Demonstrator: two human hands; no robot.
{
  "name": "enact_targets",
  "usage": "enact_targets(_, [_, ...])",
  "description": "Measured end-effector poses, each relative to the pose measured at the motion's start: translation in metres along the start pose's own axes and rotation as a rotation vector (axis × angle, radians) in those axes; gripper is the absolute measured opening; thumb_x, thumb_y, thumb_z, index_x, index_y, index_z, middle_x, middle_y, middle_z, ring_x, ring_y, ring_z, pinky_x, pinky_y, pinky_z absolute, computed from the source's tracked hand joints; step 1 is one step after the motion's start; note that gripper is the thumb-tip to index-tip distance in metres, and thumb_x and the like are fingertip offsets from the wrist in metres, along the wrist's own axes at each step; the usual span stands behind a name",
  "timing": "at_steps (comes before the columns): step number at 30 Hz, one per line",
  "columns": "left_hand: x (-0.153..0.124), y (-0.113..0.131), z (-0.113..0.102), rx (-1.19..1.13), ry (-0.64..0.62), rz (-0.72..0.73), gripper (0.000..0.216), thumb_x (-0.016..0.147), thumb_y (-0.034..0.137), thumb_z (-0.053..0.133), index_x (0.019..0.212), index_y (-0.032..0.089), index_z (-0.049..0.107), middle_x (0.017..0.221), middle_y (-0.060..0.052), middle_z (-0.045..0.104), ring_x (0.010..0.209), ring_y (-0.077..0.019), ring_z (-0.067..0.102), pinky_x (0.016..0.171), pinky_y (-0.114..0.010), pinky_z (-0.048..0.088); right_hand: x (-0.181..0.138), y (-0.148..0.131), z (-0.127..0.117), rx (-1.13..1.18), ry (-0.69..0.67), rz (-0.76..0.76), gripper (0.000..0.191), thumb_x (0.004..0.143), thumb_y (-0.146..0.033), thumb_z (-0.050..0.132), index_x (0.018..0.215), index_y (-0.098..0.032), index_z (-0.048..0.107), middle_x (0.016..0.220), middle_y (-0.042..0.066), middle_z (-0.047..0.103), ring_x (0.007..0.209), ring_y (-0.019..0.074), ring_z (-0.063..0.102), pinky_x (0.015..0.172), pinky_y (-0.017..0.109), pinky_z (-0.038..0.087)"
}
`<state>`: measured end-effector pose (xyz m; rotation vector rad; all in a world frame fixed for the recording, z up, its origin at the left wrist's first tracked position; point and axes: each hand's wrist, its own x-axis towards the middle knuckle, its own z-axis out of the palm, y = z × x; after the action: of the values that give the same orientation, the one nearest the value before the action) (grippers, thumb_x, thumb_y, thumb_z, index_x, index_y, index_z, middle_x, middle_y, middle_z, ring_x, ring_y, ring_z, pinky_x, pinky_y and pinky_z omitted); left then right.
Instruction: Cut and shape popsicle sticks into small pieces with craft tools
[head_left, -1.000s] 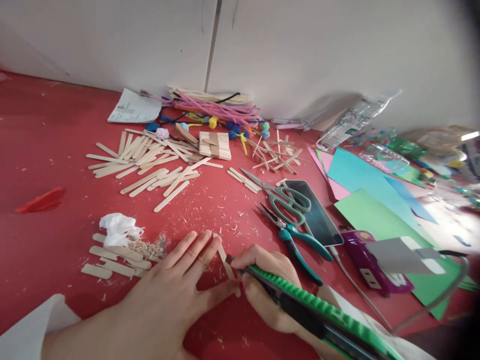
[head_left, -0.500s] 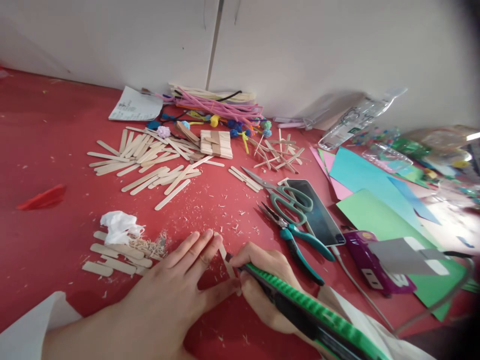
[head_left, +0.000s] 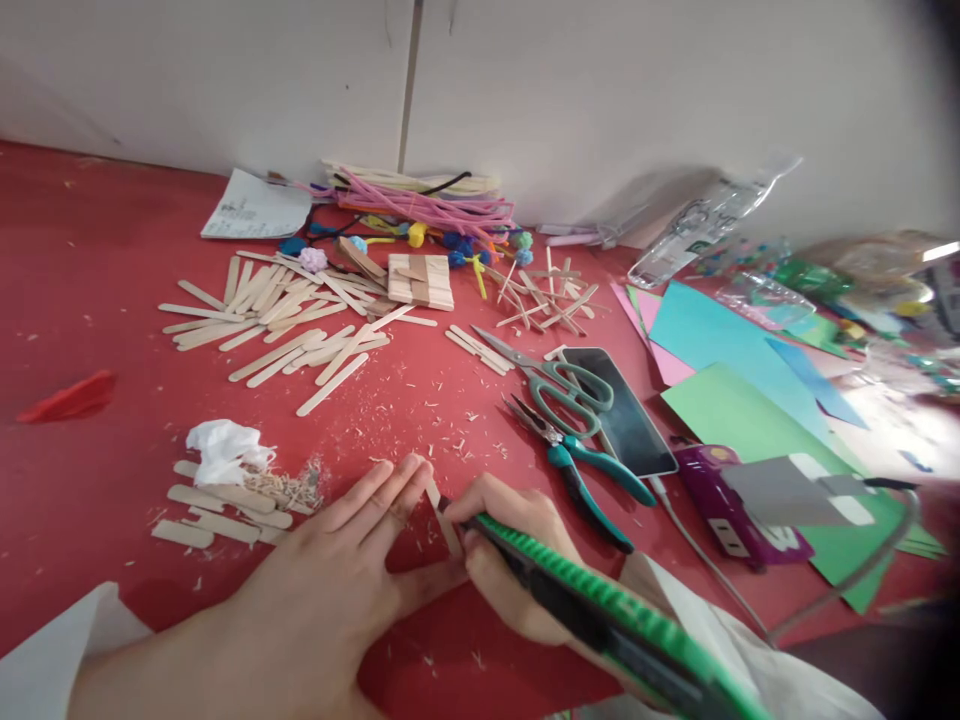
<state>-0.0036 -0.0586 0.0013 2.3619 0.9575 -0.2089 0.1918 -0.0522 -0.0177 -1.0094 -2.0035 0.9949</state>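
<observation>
My left hand (head_left: 330,575) lies flat on the red table (head_left: 97,300), fingers stretched out and pressing down on a short wooden craft stick (head_left: 442,515) that runs between fingertips and thumb. My right hand (head_left: 510,560) is wrapped round a green and black utility knife (head_left: 600,620). The knife's tip meets the stick just right of my left fingertips. Fine wood shavings (head_left: 442,425) are scattered around both hands.
Cut stick pieces and crumpled white tissue (head_left: 217,450) lie left of my hands. A heap of craft sticks (head_left: 285,320), pipe cleaners (head_left: 420,210), scissors (head_left: 562,385), pliers (head_left: 585,475), a phone (head_left: 622,420), coloured paper (head_left: 742,410) and a purple device (head_left: 742,510) fill the far and right side.
The view has drifted slightly, so everything sits a little lower-left. My hands keep the same hold on the stick and knife, with the knife hand edged a touch nearer the left fingers.
</observation>
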Motion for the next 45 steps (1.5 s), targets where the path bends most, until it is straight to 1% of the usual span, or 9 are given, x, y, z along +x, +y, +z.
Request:
enact_targets(4, [0.001,-0.001,0.003,0.004,0.052,0.041,0.091,0.056,0.063,0.073,0.137,0.036,0.041,0.156,-0.008,0.006,0.138,-0.0438,0.011,0.108,-0.062,0.017,-0.001,-0.004,-0.006,-0.129,0.109,0.009,0.014,0.073,-0.01,0.041,0.078,-0.022,0.048,0.051,-0.007,0.051,0.038,0.0072,0.043,0.04,0.019,0.035])
enact_targets(10, [0.002,0.001,-0.004,0.003,-0.009,0.04,0.086,0.06,0.066,0.067,0.137,0.036,0.042,0.154,-0.012,0.009,0.137,-0.0437,0.013,0.107,-0.06,0.023,0.0,-0.007,-0.004,-0.056,0.034,-0.029,0.014,0.073,-0.01,0.041,0.079,-0.023,0.044,0.054,-0.007,0.053,0.039,0.0068,0.045,0.04,0.018,0.038])
enact_targets(14, [0.001,0.0,0.0,0.0,0.003,0.048,0.085,0.062,0.066,0.067,0.137,0.036,0.04,0.154,-0.012,0.006,0.137,-0.0432,0.011,0.107,-0.06,0.022,-0.001,-0.009,-0.004,-0.094,0.024,-0.008,0.018,0.075,-0.008,0.04,0.083,-0.023,0.044,0.058,-0.006,0.053,0.042,0.0066,0.047,0.045,0.018,0.042])
enact_targets(22, [0.003,0.0,-0.005,0.03,-0.039,0.034,0.085,0.064,0.068,0.064,0.138,0.034,0.039,0.154,-0.012,0.01,0.138,-0.0421,0.01,0.107,-0.06,0.023,0.0,0.002,0.002,0.016,0.0,-0.026,0.012,0.074,-0.012,0.041,0.08,-0.022,0.043,0.056,-0.007,0.05,0.04,0.0059,0.042,0.041,0.017,0.038])
enact_targets(30, [0.001,-0.002,0.004,0.018,0.035,0.06,0.082,0.063,0.066,0.065,0.135,0.033,0.044,0.155,-0.01,0.01,0.138,-0.0413,0.013,0.108,-0.059,0.022,-0.001,-0.009,-0.003,-0.109,0.007,-0.035,0.017,0.076,-0.01,0.039,0.084,-0.024,0.043,0.057,-0.007,0.049,0.041,0.0063,0.044,0.043,0.017,0.039])
enact_targets(35, [0.0,-0.004,0.007,0.062,0.074,0.078,0.079,0.066,0.07,0.059,0.134,0.031,0.047,0.153,-0.011,0.019,0.138,-0.0398,0.017,0.109,-0.055,0.023,0.004,-0.004,0.001,-0.021,-0.082,0.02,0.011,0.071,-0.012,0.041,0.076,-0.022,0.041,0.053,-0.007,0.046,0.037,0.006,0.038,0.04,0.018,0.034])
enact_targets(38, [-0.001,-0.004,0.008,0.066,0.114,0.107,0.076,0.069,0.07,0.057,0.133,0.03,0.049,0.153,-0.01,0.023,0.138,-0.0375,0.021,0.11,-0.053,0.022,0.005,0.0,0.006,-0.041,-0.058,0.014,0.011,0.068,-0.013,0.042,0.074,-0.022,0.041,0.05,-0.008,0.042,0.036,0.0055,0.033,0.038,0.018,0.029])
enact_targets(41, [-0.002,-0.004,0.01,0.027,0.138,0.119,0.077,0.067,0.066,0.062,0.133,0.03,0.049,0.154,-0.009,0.019,0.139,-0.0376,0.018,0.111,-0.053,0.019,0.005,0.002,0.01,-0.09,-0.018,-0.032,0.011,0.065,-0.015,0.041,0.073,-0.022,0.041,0.05,-0.009,0.037,0.036,0.0056,0.028,0.037,0.019,0.026])
enact_targets(45, [-0.002,-0.004,0.008,-0.028,0.106,0.078,0.084,0.062,0.062,0.069,0.135,0.031,0.045,0.155,-0.007,0.012,0.14,-0.0383,0.013,0.111,-0.055,0.019,0.004,0.001,0.009,-0.08,-0.032,-0.006,0.011,0.066,-0.013,0.041,0.073,-0.022,0.041,0.05,-0.009,0.04,0.036,0.0054,0.031,0.038,0.018,0.029])
